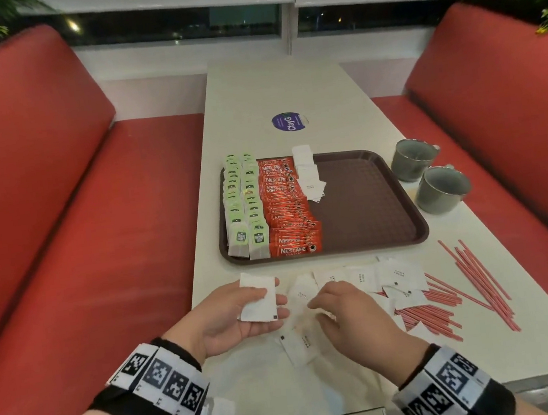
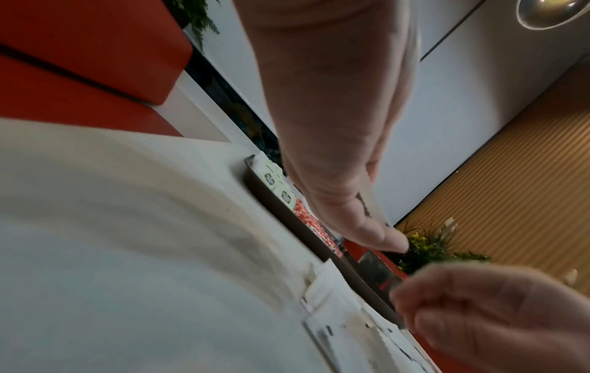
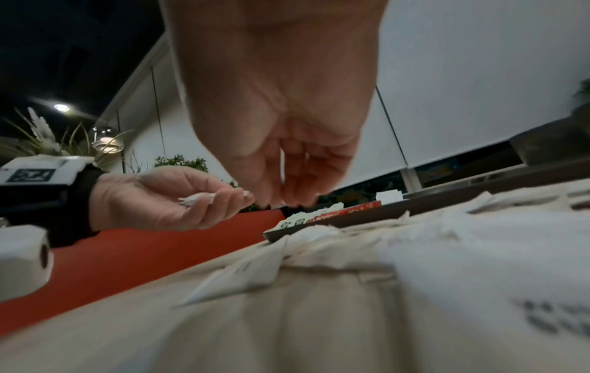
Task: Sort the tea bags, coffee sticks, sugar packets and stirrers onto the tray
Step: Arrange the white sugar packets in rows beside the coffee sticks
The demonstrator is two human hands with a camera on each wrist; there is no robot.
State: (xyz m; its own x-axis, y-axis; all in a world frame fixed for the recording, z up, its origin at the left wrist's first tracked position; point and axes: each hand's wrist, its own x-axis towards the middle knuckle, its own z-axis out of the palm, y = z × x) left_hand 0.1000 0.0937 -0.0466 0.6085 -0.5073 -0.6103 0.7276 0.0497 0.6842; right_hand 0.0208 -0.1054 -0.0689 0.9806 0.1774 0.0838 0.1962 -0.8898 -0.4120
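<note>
The person is gathering sugar packets [image 1: 361,279] off the bench [image 1: 285,88] to add them to the tray [image 1: 362,203]. The left hand [image 1: 230,316] is lying palm up just short of the tray's near rim, fingers loosely curled under a small stack of packets [image 1: 259,298], thumb resting on top of it. The right hand [image 1: 351,315] is hovering beside it, fingers bunched and pointing down over a loose packet [image 1: 300,295]; whether they are already pinching it I cannot tell. On the tray, tea bags [image 1: 243,207] are filling the left edge, coffee sticks [image 1: 286,205] are lying next to them, and a short row of sugar packets [image 1: 308,172] is starting at the far side, with the right half bare. The stirrers [image 1: 462,291] are lying off the tray's near right corner, partly under packets. To do this well, I judge the right hand should be lifting one packet at a time by an edge, squaring it onto the left hand's stack, and carrying the stack over only once it is even.
</note>
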